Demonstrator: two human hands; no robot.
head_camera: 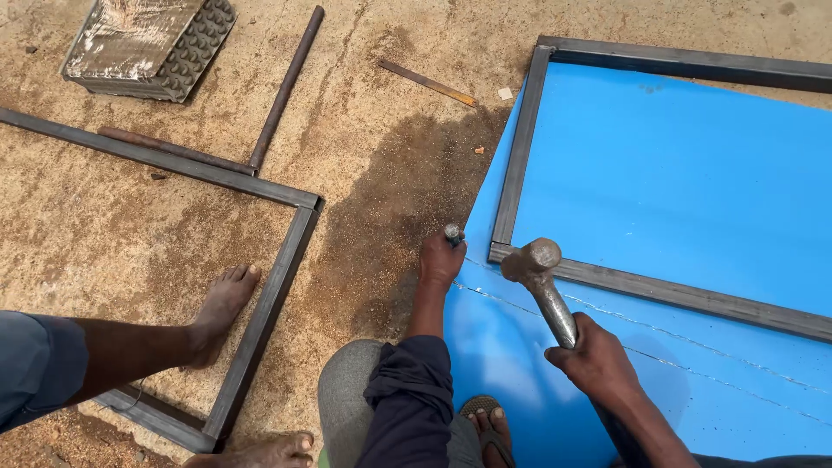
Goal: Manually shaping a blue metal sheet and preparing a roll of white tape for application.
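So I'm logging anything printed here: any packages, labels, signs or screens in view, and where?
None in view: no package, label, sign or screen.
The blue sheet on the right is plain.
The grey studded block at top left shows no label.

Two metal frames: one (pixel 260 295) at lower left, one (pixel 520 165) on the single blue sheet (pixel 676 173) at right. One hammer (pixel 542 282), one chisel (pixel 453 232), two loose rods (pixel 286 87) (pixel 173 149), one flat strip (pixel 427 83), upper centre.
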